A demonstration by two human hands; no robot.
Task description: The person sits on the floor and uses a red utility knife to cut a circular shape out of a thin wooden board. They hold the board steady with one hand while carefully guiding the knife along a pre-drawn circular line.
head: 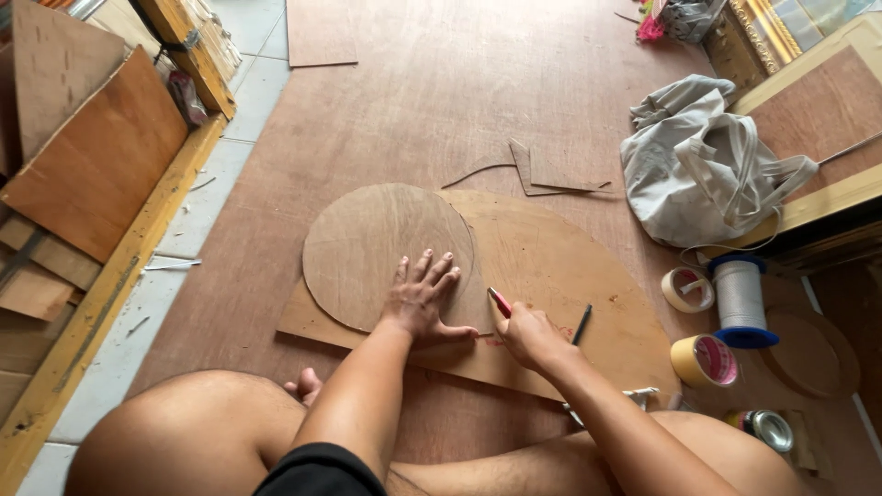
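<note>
Leftmost, plywood offcuts (87,165) stacked against a yellow wooden beam (129,266). Further in, a round plywood disc (367,243) lying flat on a larger curved plywood sheet (570,276), both on the brown board floor (413,83). Left hand (421,303) spread wide, fingers splayed, palm pressed down on the disc's lower right edge, gripping nothing. Just beside it, right hand (531,335) curled closed round a red-handled cutter (500,301), tip down at the disc's rim, where the disc meets the sheet beneath. Dark pencil (582,324) resting on the sheet close to that hand. Thin curved scraps (542,174) beyond the sheet. Further right, a crumpled grey cloth bag (703,165), mouth slumped, contents hidden. Below it, a pale tape roll (687,289), a blue spool of white thread (740,298), a yellow tape roll (705,360), and a small metal tin (764,427) by the knee, inside not discernible. Far right, framed boards (818,110) leaning.
</note>
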